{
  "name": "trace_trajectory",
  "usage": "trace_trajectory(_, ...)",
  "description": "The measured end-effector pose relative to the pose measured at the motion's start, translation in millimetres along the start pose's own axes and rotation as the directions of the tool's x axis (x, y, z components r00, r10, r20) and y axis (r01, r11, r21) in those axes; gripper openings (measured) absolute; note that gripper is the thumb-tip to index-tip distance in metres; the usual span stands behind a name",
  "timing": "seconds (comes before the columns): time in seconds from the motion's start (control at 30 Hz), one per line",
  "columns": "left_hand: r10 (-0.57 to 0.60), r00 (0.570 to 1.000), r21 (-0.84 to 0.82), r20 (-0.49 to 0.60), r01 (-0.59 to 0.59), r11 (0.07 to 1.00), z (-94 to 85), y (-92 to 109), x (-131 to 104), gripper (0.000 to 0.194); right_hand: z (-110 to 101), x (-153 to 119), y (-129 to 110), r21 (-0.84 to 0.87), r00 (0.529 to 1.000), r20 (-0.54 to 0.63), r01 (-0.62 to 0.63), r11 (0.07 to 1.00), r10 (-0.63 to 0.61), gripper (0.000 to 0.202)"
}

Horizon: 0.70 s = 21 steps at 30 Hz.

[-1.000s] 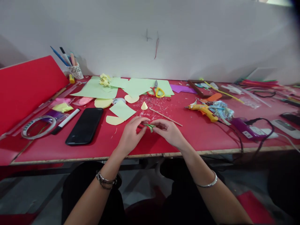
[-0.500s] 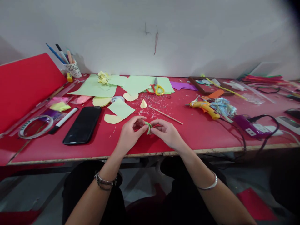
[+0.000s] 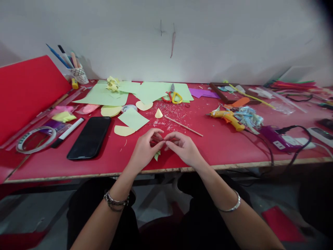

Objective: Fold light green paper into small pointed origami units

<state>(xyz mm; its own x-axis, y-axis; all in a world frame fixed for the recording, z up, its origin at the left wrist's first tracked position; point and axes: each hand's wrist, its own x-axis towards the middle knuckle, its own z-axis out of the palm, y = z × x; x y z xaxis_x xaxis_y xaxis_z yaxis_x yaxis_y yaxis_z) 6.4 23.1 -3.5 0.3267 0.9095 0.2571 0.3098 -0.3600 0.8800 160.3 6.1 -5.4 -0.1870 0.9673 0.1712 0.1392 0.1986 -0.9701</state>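
Shifted since the earlier frame: small green paper piece (image 3: 156,155), formerly pinched between the fingertips of both hands, now lower and to the left, showing beneath the left thumb. Left hand (image 3: 145,150) and right hand (image 3: 184,149): brought together, thumbs and fingers curled, fingertips meeting or nearly so above the desk (image 3: 221,149); whether either is clamped on the green piece, cannot tell. Just beyond the hands: one pale yellow paper cone (image 3: 158,114), upright; one thin wooden stick (image 3: 183,126), lying slantwise amid pale shavings. Left of these: one pale green square of paper (image 3: 134,118), touching a cream paper piece (image 3: 125,131) with a curved edge; one black phone (image 3: 90,138), flat; one white marker (image 3: 69,132) with black cap. Farther back: scissors (image 3: 172,89) with red and yellow handles, resting on pale green sheets; purple paper (image 3: 203,93) beside them. To the right: one yellow glue gun (image 3: 226,115), on its side; one purple power block (image 3: 279,140) with cable. Far left corner: one patterned cup (image 3: 79,75) of pens
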Motion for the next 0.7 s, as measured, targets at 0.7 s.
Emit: trace_trajectory(0.7, -0.089, 0.973, 0.033, -0.211, 0.098, 0.995, -4.6, 3.3, 0.8, 0.023, 12.1, -10.0, -5.0, -0.571, 0.918, -0.033, 0.307, 0.761, -0.396, 0.022)
